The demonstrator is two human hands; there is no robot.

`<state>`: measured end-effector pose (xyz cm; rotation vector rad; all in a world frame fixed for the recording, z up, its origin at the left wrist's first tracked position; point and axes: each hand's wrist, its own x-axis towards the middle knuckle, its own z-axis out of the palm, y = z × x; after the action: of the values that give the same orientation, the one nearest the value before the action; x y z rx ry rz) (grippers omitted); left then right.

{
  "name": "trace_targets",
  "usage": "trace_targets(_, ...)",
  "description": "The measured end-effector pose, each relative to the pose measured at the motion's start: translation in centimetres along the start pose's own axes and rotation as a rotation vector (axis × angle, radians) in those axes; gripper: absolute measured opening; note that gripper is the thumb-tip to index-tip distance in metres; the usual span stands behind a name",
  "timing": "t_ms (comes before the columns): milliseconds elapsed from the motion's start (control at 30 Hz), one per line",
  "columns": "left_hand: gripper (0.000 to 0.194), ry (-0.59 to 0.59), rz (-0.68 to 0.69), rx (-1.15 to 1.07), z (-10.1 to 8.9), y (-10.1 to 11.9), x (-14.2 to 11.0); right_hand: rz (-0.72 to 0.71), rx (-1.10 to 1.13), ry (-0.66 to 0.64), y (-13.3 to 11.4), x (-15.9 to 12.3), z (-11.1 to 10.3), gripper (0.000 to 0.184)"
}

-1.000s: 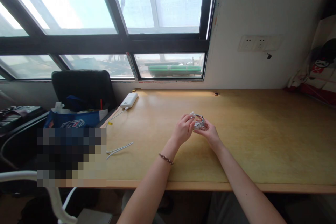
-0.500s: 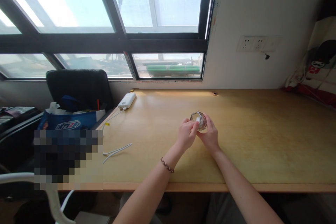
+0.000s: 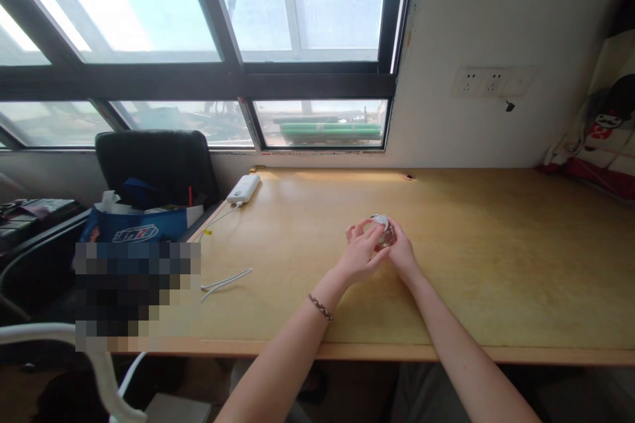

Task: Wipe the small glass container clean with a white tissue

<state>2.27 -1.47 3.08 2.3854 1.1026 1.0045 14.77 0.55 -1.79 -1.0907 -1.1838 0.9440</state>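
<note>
A small clear glass (image 3: 388, 236) with shiny facets is held just over the middle of the table. My right hand (image 3: 403, 255) wraps around its right side and steadies it. A white piece, like a tissue or cloth (image 3: 381, 219), lies at the glass's rim and inside edge. My left hand (image 3: 364, 250) reaches across the glass from the left, its fingers pressing the white piece against it and its thumb held apart toward my right hand. Fingers cover much of the glass, so its full shape is hidden.
The wooden table (image 3: 471, 277) spans the front. At its left edge are a white power bank (image 3: 243, 189) with a cable and a loose white cable end (image 3: 227, 279). A dark chair (image 3: 156, 165) holds a blue bag (image 3: 141, 225). A white curved tube (image 3: 99, 370) stands lower left.
My left hand has turned and spread its fingers further over the glass. The white piece has shifted from inside the glass up to its far rim. The glass looks tilted differently.
</note>
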Motion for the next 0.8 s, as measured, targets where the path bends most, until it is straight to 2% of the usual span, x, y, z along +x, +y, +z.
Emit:
trace_targets(133, 0.034, 0.020, 0.041, 0.239, -1.5, -0.5, 0.2, 0.030, 0.100, -0.098, -1.1, -0.3, 0.3, 0.068)
trace_targets(300, 0.030, 0.098, -0.006, 0.383, -1.5, -1.0, 0.3, 0.059, 0.145, -0.108, -1.8, -0.6, 0.3, 0.067)
trace_targets(533, 0.027, 0.165, -0.068, 0.412, -1.4, -0.7, 0.4, 0.059, 0.171, -0.085, -1.3, -0.5, 0.3, 0.070)
trace_targets(667, 0.026, 0.163, -0.062, 0.378, -1.6, -0.5, 0.4, 0.042, 0.194, -0.086, -1.4, -0.6, 0.4, 0.071)
trace_targets(800, 0.026, 0.178, -0.039, 0.335, -1.6, -0.6, 0.4, 0.010, 0.191, -0.028, -1.3, -0.6, 0.5, 0.075)
